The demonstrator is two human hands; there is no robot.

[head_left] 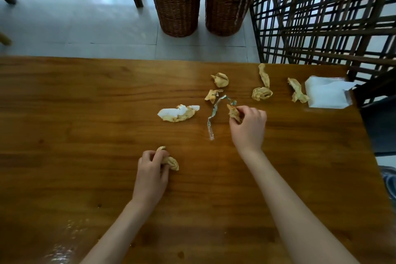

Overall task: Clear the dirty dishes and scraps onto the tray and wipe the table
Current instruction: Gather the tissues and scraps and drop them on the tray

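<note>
Stained napkin wads (pixel 170 162) in both hands (pixel 151 169).

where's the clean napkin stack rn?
In the head view the napkin stack sits at the table's far right corner, beside a stained crumpled napkin on its left, beyond the right hand.

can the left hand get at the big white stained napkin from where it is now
Probably yes. The left hand already grips a crumpled napkin, but bare table lies between it and the white stained napkin, with nothing in the way.
</note>
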